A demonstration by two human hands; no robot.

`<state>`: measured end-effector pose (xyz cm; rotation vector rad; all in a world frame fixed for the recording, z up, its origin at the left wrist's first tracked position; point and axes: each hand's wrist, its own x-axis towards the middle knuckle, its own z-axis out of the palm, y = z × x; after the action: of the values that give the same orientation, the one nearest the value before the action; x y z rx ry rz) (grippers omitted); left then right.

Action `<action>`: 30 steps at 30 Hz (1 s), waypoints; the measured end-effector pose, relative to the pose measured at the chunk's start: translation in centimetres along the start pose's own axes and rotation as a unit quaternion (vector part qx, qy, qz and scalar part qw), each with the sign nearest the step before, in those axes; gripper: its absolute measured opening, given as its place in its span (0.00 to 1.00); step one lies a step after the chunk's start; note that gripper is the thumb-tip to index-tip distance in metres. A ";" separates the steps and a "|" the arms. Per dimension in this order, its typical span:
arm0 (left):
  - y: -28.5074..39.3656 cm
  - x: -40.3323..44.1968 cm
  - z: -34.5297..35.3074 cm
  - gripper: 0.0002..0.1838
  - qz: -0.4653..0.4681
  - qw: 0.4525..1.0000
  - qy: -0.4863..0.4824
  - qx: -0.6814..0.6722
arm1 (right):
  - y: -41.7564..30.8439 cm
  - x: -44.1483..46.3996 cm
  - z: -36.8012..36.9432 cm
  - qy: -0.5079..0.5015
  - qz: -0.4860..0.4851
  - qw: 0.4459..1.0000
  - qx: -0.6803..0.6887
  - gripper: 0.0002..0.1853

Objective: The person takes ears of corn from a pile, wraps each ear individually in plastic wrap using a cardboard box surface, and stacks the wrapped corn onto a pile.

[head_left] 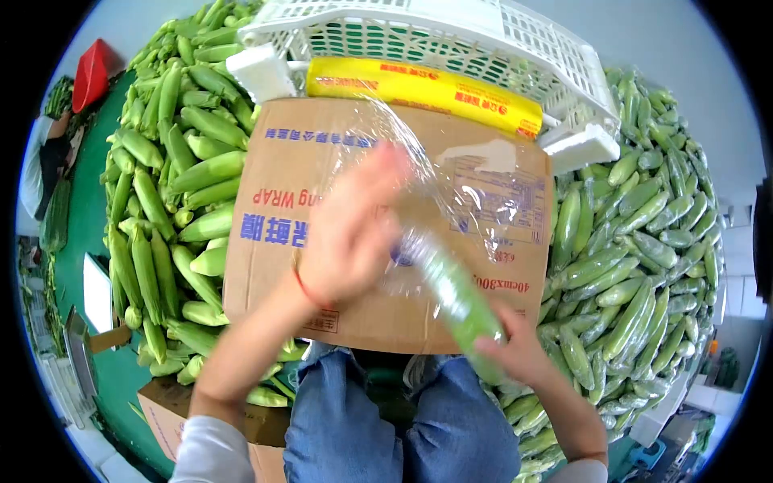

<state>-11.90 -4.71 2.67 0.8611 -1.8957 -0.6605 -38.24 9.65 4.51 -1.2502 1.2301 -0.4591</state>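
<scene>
My right hand (515,344) is closed around the lower end of a green ear of corn (460,299) wrapped in clear film. The ear is tilted over the right part of a cardboard box (274,282) and blurred by motion. My left hand (350,229), a red string at its wrist, is above the middle of the box, near the ear's upper end. Its fingers are smeared, so their grip is unclear. Behind it, clear plastic film (407,141) stretches over the box from a yellow roll (427,92) at the far edge.
White plastic crates (555,60) stand behind the roll. Unwrapped corn ears (213,169) are heaped on the left, film-wrapped ears (620,266) on the right. A red container (93,76) is at far left; an open cardboard box (161,410) sits low left.
</scene>
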 end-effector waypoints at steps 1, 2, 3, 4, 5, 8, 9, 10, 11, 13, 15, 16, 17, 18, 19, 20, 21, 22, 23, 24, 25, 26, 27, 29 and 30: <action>2.3 -0.7 1.1 0.26 0.054 0.998 -0.019 0.007 | -1.0 0.5 0.0 -0.011 0.067 0.984 0.165 0.35; 3.7 -0.8 2.2 0.24 0.107 0.994 -0.032 0.017 | -2.2 1.2 0.0 -0.024 0.128 0.938 0.321 0.35; 3.5 -0.9 2.6 0.26 0.052 0.994 0.018 -0.093 | -4.2 2.5 1.2 -0.094 0.108 0.926 0.351 0.37; 3.4 -1.0 3.1 0.29 0.009 0.975 0.078 -0.207 | -4.9 3.8 1.3 -0.146 0.117 0.907 0.376 0.40; 4.0 -0.5 3.3 0.30 -0.085 0.902 0.113 -0.407 | -5.5 4.8 1.9 -0.201 0.145 0.868 0.430 0.45; 3.7 0.4 2.8 0.23 -0.176 0.688 0.119 -0.694 | -1.3 8.8 7.1 -0.463 -0.037 0.596 0.654 0.46; 2.4 0.2 2.9 0.20 -0.188 0.659 0.113 -0.719 | -1.5 9.5 7.9 -0.494 -0.070 0.537 0.680 0.47; 1.5 0.1 2.7 0.17 -0.198 0.630 0.106 -0.743 | -2.2 9.1 7.1 -0.408 -0.018 0.622 0.668 0.45; 1.6 0.3 2.1 0.10 -0.295 0.714 0.157 -0.615 | -3.7 8.8 6.3 -0.323 0.041 0.698 0.638 0.44; 0.9 -1.4 0.9 0.08 -0.336 0.791 0.195 -0.473 | -2.7 6.9 5.2 -0.190 0.109 0.846 0.486 0.40; 0.5 -2.5 0.6 0.11 -0.331 0.853 0.214 -0.342 | -2.7 5.7 3.3 -0.051 0.089 0.961 0.257 0.35; 0.9 -3.7 0.8 0.14 -0.320 0.878 0.215 -0.283 | -2.7 5.4 2.5 0.040 -0.025 0.992 0.116 0.32; 0.0 -5.6 0.0 0.18 -0.309 0.925 0.174 -0.135 | -2.8 5.1 1.5 0.131 -0.130 0.982 -0.038 0.28; -1.2 -7.4 -0.4 0.23 -0.280 0.951 0.127 0.008 | -3.0 4.5 0.3 0.216 -0.223 0.929 -0.202 0.25; -1.3 -8.5 -0.3 0.26 -0.294 0.949 0.108 -0.047 | -4.3 3.9 0.0 0.282 -0.175 0.935 -0.123 0.17; -0.6 -9.1 0.1 0.29 -0.305 0.943 0.089 -0.100 | -5.1 3.3 -0.7 0.305 -0.240 0.911 -0.137 0.15; 1.5 -8.9 0.5 0.31 -0.410 0.877 0.057 -0.244 | -5.6 3.2 -1.7 0.321 -0.307 0.883 -0.151 0.14; 3.3 -8.8 0.5 0.33 -0.505 0.780 0.019 -0.369 | -5.6 4.7 -2.8 0.333 -0.401 0.841 -0.147 0.13; 4.3 -8.8 0.7 0.35 -0.567 0.749 -0.018 -0.344 | -5.5 5.8 -2.1 0.253 -0.438 0.862 0.027 0.13; 5.0 -9.3 0.8 0.38 -0.625 0.714 -0.051 -0.311 | -5.5 6.9 -1.4 0.171 -0.461 0.847 0.204 0.12; 3.6 -11.4 0.1 0.42 -0.648 0.640 -0.148 -0.384 | -6.1 6.3 -0.5 0.059 -0.410 0.843 0.344 0.14; 4.2 -11.4 0.2 0.42 -0.606 0.653 -0.201 -0.408 | -6.8 5.8 0.4 -0.031 -0.334 0.809 0.483 0.15; 4.8 -11.5 0.3 0.43 -0.559 0.663 -0.249 -0.432 | -8.0 5.1 0.4 -0.044 -0.298 0.843 0.445 0.17; 6.4 -8.9 0.6 0.42 -0.448 0.692 -0.252 -0.507 | -8.7 4.5 0.0 -0.017 -0.249 0.868 0.428 0.23; 7.0 -7.1 0.8 0.43 -0.374 0.751 -0.239 -0.489 | -8.8 4.9 -0.1 0.017 -0.236 0.862 0.449 0.27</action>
<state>-12.30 5.20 3.78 0.7185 -1.1734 -2.2907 -33.72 2.63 10.09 -0.6948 0.5598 -1.2522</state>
